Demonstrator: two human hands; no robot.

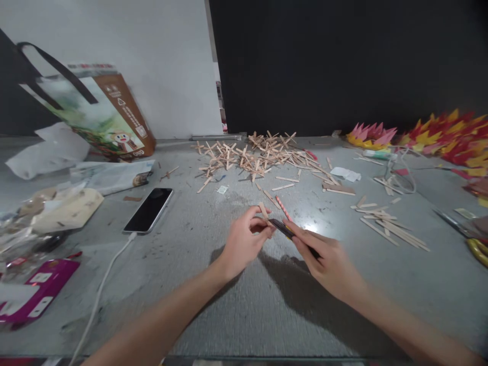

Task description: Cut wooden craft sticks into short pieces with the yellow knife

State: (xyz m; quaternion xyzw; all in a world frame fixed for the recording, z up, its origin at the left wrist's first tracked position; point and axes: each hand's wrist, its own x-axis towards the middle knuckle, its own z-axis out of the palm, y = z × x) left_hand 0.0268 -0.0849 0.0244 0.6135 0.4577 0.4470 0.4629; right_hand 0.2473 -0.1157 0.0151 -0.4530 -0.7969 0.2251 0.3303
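Note:
My left hand [244,239] is closed in a pinch on a short wooden stick [264,210] just above the grey table [236,300]. My right hand [326,259] grips a dark knife-like tool [284,229], and its tip meets the stick between my fingers. A red-and-white striped stick [282,206] lies on the table just behind the hands. Farther back is a heap of glued wooden stick crosses [251,152].
A phone [148,209] on a white cable lies at the left, with a paper bag [95,114], plastic wrappers and a magenta box [38,292]. Loose sticks [392,229] lie at the right, near scissors [470,236] and coloured paper flowers [450,134].

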